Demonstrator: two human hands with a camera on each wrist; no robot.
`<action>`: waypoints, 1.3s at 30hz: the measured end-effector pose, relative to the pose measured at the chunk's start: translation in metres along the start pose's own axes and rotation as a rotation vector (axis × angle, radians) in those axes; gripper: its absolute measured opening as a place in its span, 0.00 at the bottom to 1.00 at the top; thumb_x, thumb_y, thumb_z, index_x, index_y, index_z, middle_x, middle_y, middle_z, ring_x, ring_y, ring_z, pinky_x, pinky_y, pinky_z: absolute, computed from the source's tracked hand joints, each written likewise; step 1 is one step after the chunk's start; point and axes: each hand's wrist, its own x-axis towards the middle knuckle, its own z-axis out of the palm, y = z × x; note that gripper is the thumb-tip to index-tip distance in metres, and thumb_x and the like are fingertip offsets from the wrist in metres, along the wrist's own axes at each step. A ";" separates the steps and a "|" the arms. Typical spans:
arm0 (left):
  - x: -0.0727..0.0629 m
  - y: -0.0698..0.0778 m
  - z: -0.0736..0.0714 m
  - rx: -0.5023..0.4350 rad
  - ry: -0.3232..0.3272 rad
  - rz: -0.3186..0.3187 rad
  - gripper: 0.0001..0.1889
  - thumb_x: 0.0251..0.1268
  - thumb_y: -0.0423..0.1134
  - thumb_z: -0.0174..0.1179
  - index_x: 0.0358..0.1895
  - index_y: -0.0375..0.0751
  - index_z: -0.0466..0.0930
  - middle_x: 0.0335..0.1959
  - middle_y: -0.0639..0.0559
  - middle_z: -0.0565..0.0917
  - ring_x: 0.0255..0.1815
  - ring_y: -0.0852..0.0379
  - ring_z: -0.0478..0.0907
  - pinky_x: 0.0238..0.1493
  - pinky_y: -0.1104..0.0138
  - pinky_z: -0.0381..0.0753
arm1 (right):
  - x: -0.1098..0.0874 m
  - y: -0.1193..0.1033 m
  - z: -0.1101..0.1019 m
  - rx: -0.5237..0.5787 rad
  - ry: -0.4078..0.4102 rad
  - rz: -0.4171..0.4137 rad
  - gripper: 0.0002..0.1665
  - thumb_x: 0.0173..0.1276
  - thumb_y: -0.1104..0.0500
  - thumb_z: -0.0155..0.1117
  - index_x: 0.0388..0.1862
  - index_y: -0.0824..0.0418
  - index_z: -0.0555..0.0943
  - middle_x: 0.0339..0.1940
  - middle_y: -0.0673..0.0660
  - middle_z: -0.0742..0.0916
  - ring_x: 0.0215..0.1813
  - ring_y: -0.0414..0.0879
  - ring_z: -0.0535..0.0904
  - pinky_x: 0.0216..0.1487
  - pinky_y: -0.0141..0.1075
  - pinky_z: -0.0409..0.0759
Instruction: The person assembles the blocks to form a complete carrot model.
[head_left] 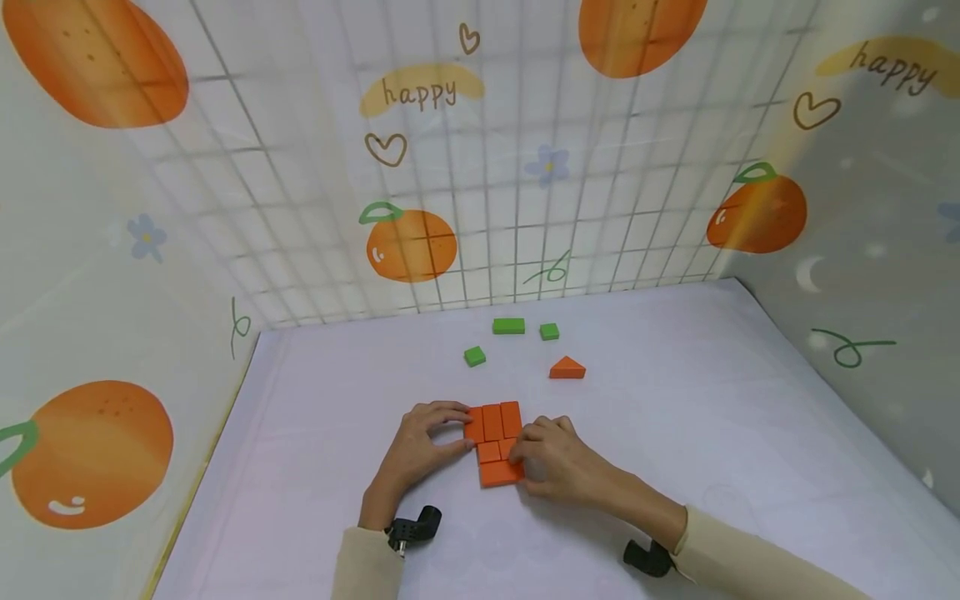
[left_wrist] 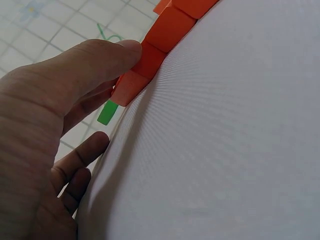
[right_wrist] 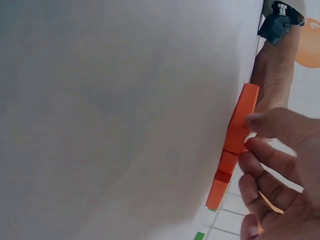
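Orange blocks (head_left: 492,422) lie flat and close together near the middle of the white desk (head_left: 712,400), right between the person's two hands. I see three upright oblongs side by side at the far end, smaller pieces in the middle row, partly covered by fingers, and one wide oblong (head_left: 498,475) across the near end.

The left hand (head_left: 420,442) has thumb and forefinger set apart and curled about the outer edge of the far-left oblong, pinching it; in the left wrist view the thumb presses against the orange side. The right hand (head_left: 562,467) has its fingers bent in on the other side, thumb and fingertips clamped on the orange pieces at the right edge; exactly which piece they grip I cannot tell.

Beyond the group, a little to the right, sits an orange triangular block (head_left: 567,368). Farther back are a long green block (head_left: 509,326) and two small green blocks, one (head_left: 550,332) just right of it, the other (head_left: 475,357) nearer and to its left.

Beige sleeves (head_left: 757,554) cover the forearms, and a black device (head_left: 416,525) sits at each wrist. Around the desk hangs a pale backdrop (head_left: 502,192) printed with oranges, hearts and the word "happy".
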 end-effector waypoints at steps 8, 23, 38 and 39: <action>-0.001 0.001 0.000 -0.006 0.004 0.005 0.18 0.56 0.57 0.72 0.51 0.64 0.86 0.58 0.74 0.78 0.60 0.62 0.70 0.69 0.50 0.58 | 0.009 0.024 -0.019 0.012 0.116 0.094 0.09 0.62 0.55 0.74 0.41 0.52 0.88 0.42 0.46 0.84 0.51 0.45 0.74 0.48 0.45 0.64; -0.002 0.000 0.001 -0.025 0.007 -0.010 0.17 0.56 0.56 0.73 0.50 0.67 0.86 0.58 0.75 0.78 0.61 0.61 0.71 0.68 0.46 0.59 | 0.038 0.123 -0.056 -0.046 0.017 0.379 0.21 0.69 0.55 0.69 0.59 0.60 0.83 0.58 0.61 0.82 0.60 0.61 0.70 0.50 0.57 0.63; -0.002 0.002 -0.001 -0.022 0.005 0.006 0.17 0.57 0.55 0.73 0.51 0.64 0.86 0.58 0.73 0.78 0.61 0.61 0.70 0.66 0.48 0.61 | 0.040 0.131 -0.045 -0.010 0.063 0.282 0.29 0.59 0.65 0.77 0.59 0.66 0.79 0.46 0.58 0.83 0.49 0.54 0.76 0.57 0.53 0.71; -0.002 0.002 -0.001 -0.023 0.001 0.000 0.17 0.57 0.55 0.73 0.51 0.65 0.86 0.58 0.74 0.78 0.61 0.61 0.70 0.67 0.49 0.61 | 0.040 0.131 -0.045 -0.016 0.066 0.266 0.28 0.59 0.65 0.76 0.58 0.66 0.79 0.46 0.58 0.83 0.49 0.54 0.76 0.57 0.53 0.72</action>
